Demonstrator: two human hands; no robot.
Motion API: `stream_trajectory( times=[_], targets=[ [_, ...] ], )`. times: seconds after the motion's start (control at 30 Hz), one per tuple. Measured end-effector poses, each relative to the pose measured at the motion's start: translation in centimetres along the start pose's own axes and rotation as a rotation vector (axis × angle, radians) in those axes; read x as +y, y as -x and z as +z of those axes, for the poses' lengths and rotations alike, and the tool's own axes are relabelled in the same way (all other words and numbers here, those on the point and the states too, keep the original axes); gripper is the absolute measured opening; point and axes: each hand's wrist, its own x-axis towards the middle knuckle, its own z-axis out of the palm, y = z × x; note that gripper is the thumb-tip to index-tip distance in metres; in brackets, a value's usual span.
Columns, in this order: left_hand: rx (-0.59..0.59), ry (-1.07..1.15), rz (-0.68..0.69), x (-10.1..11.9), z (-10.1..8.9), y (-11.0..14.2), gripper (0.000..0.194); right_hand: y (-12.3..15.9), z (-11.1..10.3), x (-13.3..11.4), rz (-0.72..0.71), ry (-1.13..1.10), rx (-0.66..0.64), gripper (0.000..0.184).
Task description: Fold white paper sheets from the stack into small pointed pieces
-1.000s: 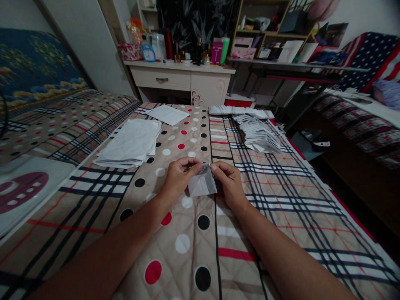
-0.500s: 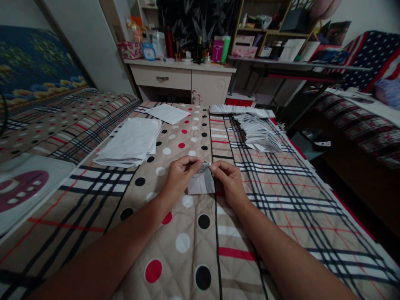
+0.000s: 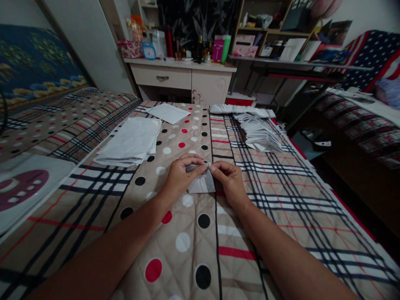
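A small piece of folded white paper [image 3: 201, 183] sits low over the patterned bed cover [image 3: 193, 246], held from both sides. My left hand [image 3: 181, 175] pinches its upper left edge with curled fingers. My right hand [image 3: 229, 181] pinches the upper right corner, thumb and forefinger together. The two hands almost meet above the paper's top fold.
A loose stack of white sheets [image 3: 131, 141] lies to the left, with a single sheet [image 3: 168, 113] beyond it. A fanned row of folded papers [image 3: 259, 133] runs along the right. A cluttered dresser [image 3: 181, 77] and shelves stand past the bed's end.
The paper has sunk slightly and its top edge is folded further down; my fingers have closed in over the top fold. The arms stay where they were.
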Motion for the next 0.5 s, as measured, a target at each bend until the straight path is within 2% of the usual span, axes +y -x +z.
stream_trajectory(
  times=[0.3, 0.5],
  targets=[
    [0.015, 0.013, -0.168, 0.4, 0.1, 0.3, 0.015, -0.1, 0.0, 0.3, -0.009, -0.007, -0.029, 0.022],
    [0.074, -0.105, -0.143, 1.5, 0.2, 0.4, 0.014, 0.0, 0.3, 0.0, -0.054, 0.020, -0.014, 0.026]
  ],
)
